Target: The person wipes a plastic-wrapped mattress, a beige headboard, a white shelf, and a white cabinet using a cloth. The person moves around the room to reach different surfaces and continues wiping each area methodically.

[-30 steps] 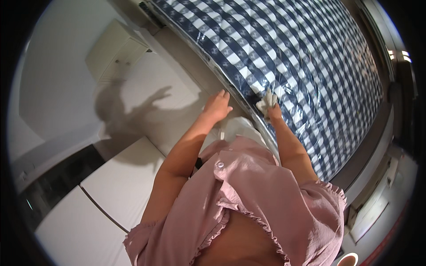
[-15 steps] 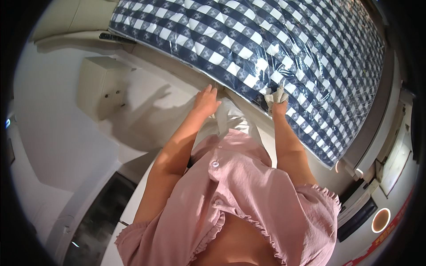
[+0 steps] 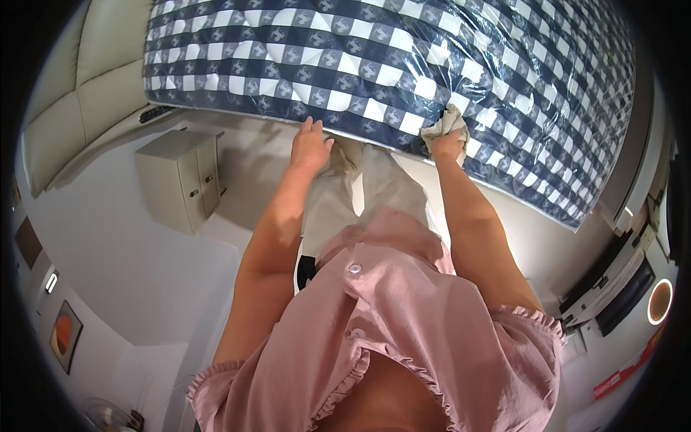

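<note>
A mattress (image 3: 309,68) with a dark blue and white checked cover spans the upper part of the view, and clear plastic wrap glints over it. My right hand (image 3: 448,147) grips a crumpled beige cloth (image 3: 452,119) and presses it against the mattress near its front edge. Further left, my left hand (image 3: 312,150) is empty, its fingers stretched toward the mattress edge, close to it; whether they touch it I cannot tell.
To the left stands a cream bedside cabinet (image 3: 180,180) with small dark knobs. A padded beige headboard (image 3: 83,79) rises at the bed's left end. On the far right are a dark cushion-like thing (image 3: 626,295) and a round lit ring (image 3: 660,302).
The view has turned, so the mattress edge lies more level and more of the headboard and cabinet shows. My right hand still holds the cloth on the mattress; my left hand stays near the edge.
</note>
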The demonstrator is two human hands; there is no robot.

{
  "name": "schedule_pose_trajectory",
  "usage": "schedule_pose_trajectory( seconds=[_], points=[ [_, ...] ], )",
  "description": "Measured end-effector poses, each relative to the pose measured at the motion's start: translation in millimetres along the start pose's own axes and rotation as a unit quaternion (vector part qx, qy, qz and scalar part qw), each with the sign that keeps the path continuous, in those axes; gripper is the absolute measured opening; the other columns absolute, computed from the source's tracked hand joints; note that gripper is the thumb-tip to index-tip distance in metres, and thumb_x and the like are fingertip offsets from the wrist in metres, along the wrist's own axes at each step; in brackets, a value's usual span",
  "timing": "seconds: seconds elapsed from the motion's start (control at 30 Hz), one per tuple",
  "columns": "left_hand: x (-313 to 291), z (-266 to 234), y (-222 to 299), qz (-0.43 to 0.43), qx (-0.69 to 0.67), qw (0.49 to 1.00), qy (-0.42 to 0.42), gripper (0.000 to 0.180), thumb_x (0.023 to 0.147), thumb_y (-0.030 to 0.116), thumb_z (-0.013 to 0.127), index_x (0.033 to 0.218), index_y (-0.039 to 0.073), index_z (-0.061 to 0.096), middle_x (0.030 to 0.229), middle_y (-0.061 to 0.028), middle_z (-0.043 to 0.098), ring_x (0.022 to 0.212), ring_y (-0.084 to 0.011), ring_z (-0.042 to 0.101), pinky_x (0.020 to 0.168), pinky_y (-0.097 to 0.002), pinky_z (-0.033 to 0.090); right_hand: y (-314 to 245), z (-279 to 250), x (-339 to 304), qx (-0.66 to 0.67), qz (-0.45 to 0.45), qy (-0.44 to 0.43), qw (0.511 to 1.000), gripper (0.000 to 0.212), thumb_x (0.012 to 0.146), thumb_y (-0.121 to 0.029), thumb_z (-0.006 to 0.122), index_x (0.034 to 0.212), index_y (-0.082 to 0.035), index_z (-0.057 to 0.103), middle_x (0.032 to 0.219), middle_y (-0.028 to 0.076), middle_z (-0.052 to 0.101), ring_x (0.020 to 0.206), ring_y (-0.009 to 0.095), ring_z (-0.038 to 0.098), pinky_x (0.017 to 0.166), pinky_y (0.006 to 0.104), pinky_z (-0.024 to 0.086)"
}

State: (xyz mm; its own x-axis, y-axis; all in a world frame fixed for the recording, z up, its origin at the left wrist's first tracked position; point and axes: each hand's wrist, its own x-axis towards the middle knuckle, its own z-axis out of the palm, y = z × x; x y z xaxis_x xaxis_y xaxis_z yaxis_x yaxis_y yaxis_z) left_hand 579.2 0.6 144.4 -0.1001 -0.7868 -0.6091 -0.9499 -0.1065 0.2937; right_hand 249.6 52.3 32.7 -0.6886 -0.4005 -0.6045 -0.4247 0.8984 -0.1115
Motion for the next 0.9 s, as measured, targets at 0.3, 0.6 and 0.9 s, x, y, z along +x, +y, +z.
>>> schedule_pose_trajectory(
  seconds=[0.3, 0.6, 0.9],
  points=[
    [53, 10, 10, 0.074, 0.100, 0.992, 0.016, 0.083, 0.084, 0.024, 0.073, 0.151, 0.011, 0.027, 0.160, -0.0182, 0.009, 0.147, -0.0397, 0.010, 0.115, -0.0577, 0.019, 21, 7, 6, 0.017, -0.131, 0.096, 0.987, 0.063, 0.079, -0.011, 0.061, 0.139, -0.001, 0.043, 0.130, 0.032, 0.048, 0.121, 0.049, 0.047, 0.104, 0.0488, 0.039],
    [92, -1, -20, 0.066, 0.205, 0.976, 0.020, 0.090, 0.085, 0.034, 0.072, 0.154, 0.016, 0.019, 0.160, -0.0184, 0.008, 0.146, -0.0471, 0.007, 0.105, -0.0745, 0.014, -103, 16, -3, 0.023, -0.188, 0.171, 0.967, 0.055, 0.082, -0.012, 0.062, 0.136, -0.013, 0.051, 0.138, 0.023, 0.045, 0.126, 0.043, 0.043, 0.101, 0.0494, 0.042],
    [99, -11, -57, 0.044, 0.224, 0.973, -0.028, 0.098, 0.084, 0.038, 0.073, 0.156, 0.018, 0.010, 0.162, -0.0168, -0.001, 0.146, -0.0462, 0.008, 0.104, -0.0754, 0.018, -137, 79, -92, -0.026, -0.300, 0.197, 0.933, 0.064, 0.072, -0.006, 0.067, 0.134, -0.014, 0.053, 0.144, 0.018, 0.042, 0.132, 0.040, 0.039, 0.090, 0.0520, 0.046]
  ],
)
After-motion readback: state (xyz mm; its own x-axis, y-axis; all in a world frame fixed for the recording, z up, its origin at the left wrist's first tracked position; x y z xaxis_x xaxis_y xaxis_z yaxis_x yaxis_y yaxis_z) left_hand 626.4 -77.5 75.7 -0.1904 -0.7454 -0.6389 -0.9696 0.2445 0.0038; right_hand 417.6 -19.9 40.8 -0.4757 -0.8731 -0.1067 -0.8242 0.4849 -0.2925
